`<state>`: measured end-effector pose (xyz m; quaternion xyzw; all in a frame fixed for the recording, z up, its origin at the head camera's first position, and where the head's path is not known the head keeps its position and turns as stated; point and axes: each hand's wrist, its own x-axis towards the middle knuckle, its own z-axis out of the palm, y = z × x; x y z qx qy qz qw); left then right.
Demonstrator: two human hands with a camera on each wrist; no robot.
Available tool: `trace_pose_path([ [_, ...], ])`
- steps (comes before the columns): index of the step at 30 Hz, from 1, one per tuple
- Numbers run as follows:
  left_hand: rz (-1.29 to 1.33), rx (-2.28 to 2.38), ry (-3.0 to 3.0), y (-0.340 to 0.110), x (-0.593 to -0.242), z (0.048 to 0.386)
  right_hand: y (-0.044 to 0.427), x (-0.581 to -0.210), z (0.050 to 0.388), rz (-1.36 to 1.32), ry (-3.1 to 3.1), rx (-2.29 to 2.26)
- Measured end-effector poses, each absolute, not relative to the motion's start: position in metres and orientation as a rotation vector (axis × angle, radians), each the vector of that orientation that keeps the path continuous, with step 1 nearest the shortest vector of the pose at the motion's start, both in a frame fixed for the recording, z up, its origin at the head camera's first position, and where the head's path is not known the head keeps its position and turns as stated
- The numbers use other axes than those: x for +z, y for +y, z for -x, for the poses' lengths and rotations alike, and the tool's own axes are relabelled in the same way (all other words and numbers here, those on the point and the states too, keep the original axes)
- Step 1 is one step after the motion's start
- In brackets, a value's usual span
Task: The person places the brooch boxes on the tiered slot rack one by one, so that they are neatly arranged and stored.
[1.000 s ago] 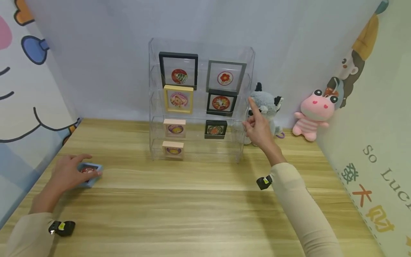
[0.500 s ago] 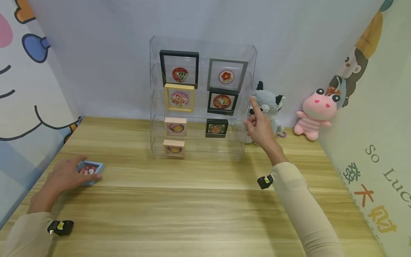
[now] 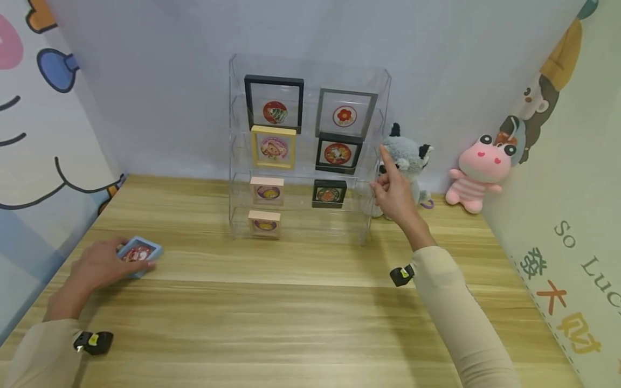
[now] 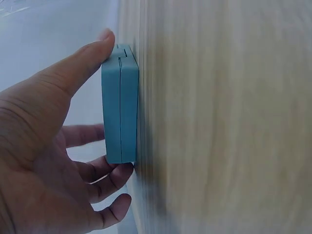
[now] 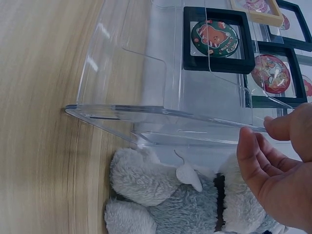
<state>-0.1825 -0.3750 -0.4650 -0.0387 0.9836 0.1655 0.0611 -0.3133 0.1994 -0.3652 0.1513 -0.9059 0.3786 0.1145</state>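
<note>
My left hand (image 3: 99, 264) grips a light blue picture frame (image 3: 152, 249) with a red and white print, at the table's left. In the left wrist view, thumb and fingers hold opposite edges of the blue frame (image 4: 119, 112), its back close to the wood; whether it touches is unclear. At the centre back stands a clear tiered display stand (image 3: 298, 202). My right hand (image 3: 395, 196) pinches its right side panel, index finger pointing up along it. In the right wrist view, the stand's edge (image 5: 165, 111) runs between thumb and curled fingers.
Several small frames sit on the stand's tiers, among them a yellow frame (image 3: 254, 148) and a small black frame (image 3: 330, 205). A grey plush toy (image 3: 406, 148) is behind my right hand. A pink plush toy (image 3: 485, 164) sits at the table's right back.
The blue frame has shifted slightly right and away from me in my left hand, showing more of its front. My right hand keeps its place on the stand.
</note>
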Motion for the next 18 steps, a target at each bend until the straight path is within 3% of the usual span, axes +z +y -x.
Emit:
trace_pose_path([
  [11,-0.159,0.663,2.994,-0.366,-0.468,0.194,0.200,-0.366,0.313,-0.439,-2.656,1.104],
  [18,-0.136,0.700,2.935,-0.360,-0.464,0.199,0.200,-0.366,0.313,-0.439,-2.646,1.087],
])
